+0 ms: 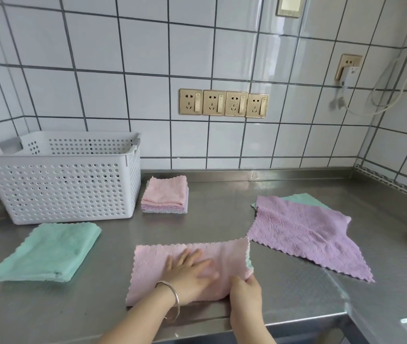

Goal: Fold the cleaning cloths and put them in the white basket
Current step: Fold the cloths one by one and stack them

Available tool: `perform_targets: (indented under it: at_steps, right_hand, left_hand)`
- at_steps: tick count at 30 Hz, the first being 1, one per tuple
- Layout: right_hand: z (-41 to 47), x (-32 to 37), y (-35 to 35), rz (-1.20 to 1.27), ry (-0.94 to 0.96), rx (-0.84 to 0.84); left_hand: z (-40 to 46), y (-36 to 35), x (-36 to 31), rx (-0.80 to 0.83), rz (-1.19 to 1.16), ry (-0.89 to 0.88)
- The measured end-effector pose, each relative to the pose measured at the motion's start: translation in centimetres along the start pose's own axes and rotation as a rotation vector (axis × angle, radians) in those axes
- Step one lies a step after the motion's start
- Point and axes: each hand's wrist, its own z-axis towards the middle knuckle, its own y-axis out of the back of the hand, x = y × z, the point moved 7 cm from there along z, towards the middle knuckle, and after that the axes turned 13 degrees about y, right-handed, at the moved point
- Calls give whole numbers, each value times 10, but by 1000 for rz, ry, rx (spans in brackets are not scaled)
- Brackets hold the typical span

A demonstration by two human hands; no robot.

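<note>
The left hand (189,274) lay flat on the pink cloth (187,269) at the table's (284,294) front edge, the right hand (245,290) pinching its right side; aligned edges would have served before creasing.

A white perforated plastic basket (61,180) stands at the back left of the stainless steel counter (212,217). Just right of it sits a stack of folded pink and purple cloths (165,194). A folded green cloth (48,252) lies before the basket. At the front centre lies a pink cloth (152,264) under both hands. Spread cloths (304,232) lie to its right.
</note>
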Motion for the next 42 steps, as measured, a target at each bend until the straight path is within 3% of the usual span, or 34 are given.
perform_targets:
  at_steps: [2, 4, 6, 7, 10, 12, 15, 21, 26, 30, 35, 42]
  right_hand:
    - [-4, 13, -11, -134, 144, 58]
    - [-11, 24, -32, -284, 346, 182]
    - [-23, 35, -58, -480, 629, 302]
    - [-28, 36, -70, -573, 732, 338]
    - [-42, 31, -98, -704, 907, 462]
    - [-50, 27, -110, -772, 994, 561]
    - [-52, 24, -111, -838, 1073, 587]
    - [-42, 13, -101, -906, 939, 529]
    - [-40, 5, -99, -1009, 949, 507]
    - [-40, 3, -101, -1036, 1003, 471]
    - [-41, 0, -101, -975, 1039, 499]
    - [-46, 4, -98, -835, 1097, 525]
  left_hand:
    - [-2, 13, 2, 90, -376, 33]
    - [-6, 28, 8, 207, -989, 110]
    - [-4, 43, 20, 166, -1366, 214]
    - [-2, 50, 28, 103, -1379, 251]
    - [-1, 64, 50, -86, -1035, 300]
    - [1, 61, 67, -120, -925, 351]
    - [1, 54, 90, -117, -952, 405]
    - [2, 50, 110, -187, -866, 437]
    - [-4, 50, 127, -378, -870, 512]
    - [-7, 54, 127, -392, -776, 538]
    - [-6, 61, 123, -382, -671, 509]
    - [-13, 74, 139, -535, -794, 501]
